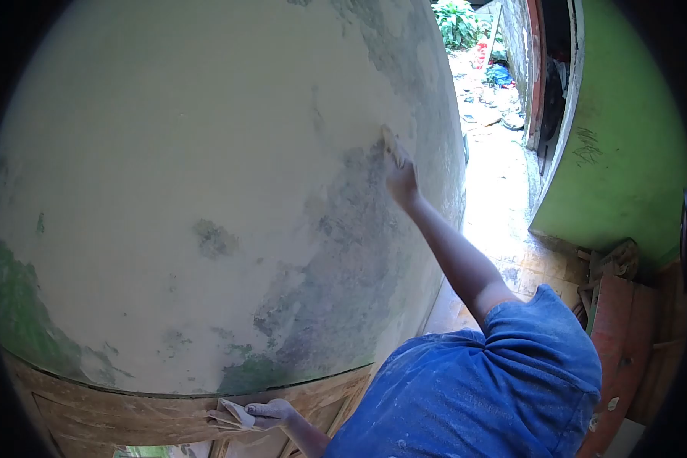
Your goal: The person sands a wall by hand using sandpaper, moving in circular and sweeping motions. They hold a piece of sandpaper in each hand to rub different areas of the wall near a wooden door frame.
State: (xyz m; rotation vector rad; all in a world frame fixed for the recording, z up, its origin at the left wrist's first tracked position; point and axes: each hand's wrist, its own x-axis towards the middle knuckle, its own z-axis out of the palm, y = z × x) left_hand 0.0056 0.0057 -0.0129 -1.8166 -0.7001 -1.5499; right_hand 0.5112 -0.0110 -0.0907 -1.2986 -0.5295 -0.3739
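Observation:
My right hand (402, 177) is stretched out to the wall (168, 137), its fingers closed round a small pale flat tool (390, 141) that lies against the surface. Around it the wall is pale and smooth on the left, with a rough grey patch (351, 229) just below. Low in the view, my left hand (271, 413) is closed on a pale flat plate (237, 413), in front of the wooden panel under the wall. Whether any material lies on the plate, I cannot tell.
On the right are a green wall (626, 130) and a doorway with a reddish frame (536, 69). Bright ground with litter and plants (458, 27) shows outside. A reddish board (618, 343) and wooden pieces stand at the lower right. Wooden panelling (114, 416) runs along the bottom left.

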